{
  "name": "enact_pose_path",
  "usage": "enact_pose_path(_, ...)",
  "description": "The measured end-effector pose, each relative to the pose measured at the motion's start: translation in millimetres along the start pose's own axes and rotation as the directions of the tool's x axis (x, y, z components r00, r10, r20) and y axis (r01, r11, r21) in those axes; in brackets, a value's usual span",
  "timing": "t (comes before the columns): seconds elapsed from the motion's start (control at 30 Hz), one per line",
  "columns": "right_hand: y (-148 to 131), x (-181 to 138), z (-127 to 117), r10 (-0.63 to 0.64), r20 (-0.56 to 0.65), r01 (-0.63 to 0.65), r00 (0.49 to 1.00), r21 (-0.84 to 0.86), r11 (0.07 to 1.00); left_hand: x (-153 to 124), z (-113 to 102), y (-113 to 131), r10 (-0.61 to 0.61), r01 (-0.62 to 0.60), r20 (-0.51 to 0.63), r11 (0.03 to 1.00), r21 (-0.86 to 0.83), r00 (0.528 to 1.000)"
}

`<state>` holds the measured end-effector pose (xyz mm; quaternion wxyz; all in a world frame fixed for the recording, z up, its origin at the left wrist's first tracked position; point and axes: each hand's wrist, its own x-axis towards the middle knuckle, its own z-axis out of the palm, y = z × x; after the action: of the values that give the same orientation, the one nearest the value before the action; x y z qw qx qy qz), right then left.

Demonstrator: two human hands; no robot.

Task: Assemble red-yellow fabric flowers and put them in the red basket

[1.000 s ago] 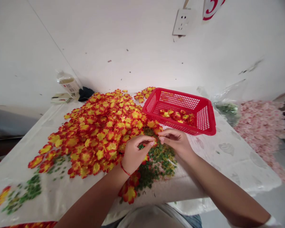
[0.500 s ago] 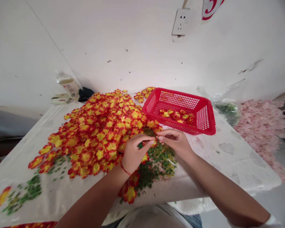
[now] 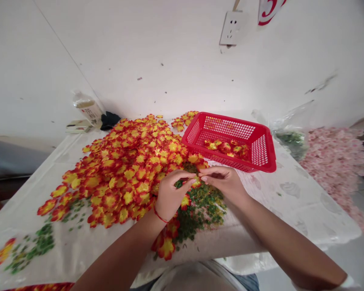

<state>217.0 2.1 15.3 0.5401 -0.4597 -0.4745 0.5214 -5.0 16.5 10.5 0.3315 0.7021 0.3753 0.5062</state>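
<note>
My left hand and my right hand meet fingertip to fingertip over the front of the table. Between them is a small yellow and red artificial flower, pinched by thumb and finger from both sides and partly covered by the fingers. Left of my hands spreads a big heap of red-edged yellow artificial flowers. Small green plastic pieces lie in a pile right under my hands. A few flowers rest beside my left wrist, near the table edge.
A red perforated basket with several flowers inside stands beyond my right hand. Pink artificial flowers and a plastic bag with green pieces are at the right. More green pieces lie at the left. A white wall rises behind the table.
My fingertips have shifted very slightly around the flower, and a little more of its yellow shows. The heap and the basket stay the same.
</note>
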Motion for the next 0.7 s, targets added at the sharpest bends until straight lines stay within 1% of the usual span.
enact_pose_path(0.17,-2.5,-0.1,-0.4,-0.016,-0.006,0.016,1.000,-0.033,0.999,1.2,-1.7,5.9,-0.022,0.023,0.016,0.999,-0.034,1.000)
enact_pose_path(0.3,-3.7,-0.2,-1.2,-0.019,-0.009,0.019,1.000,-0.040,0.999,0.4,-0.8,2.7,-0.024,0.024,0.011,0.999,-0.026,1.000)
enact_pose_path(0.5,-3.1,-0.4,-0.6,0.012,0.000,-0.012,1.000,0.001,1.000,-0.1,-0.3,0.5,-0.041,0.041,0.013,0.999,-0.020,0.999)
enact_pose_path(0.7,-4.7,-0.4,-3.0,-0.019,-0.015,0.018,1.000,-0.052,0.998,0.9,-1.4,4.6,-0.063,0.064,0.027,0.997,-0.037,0.998)
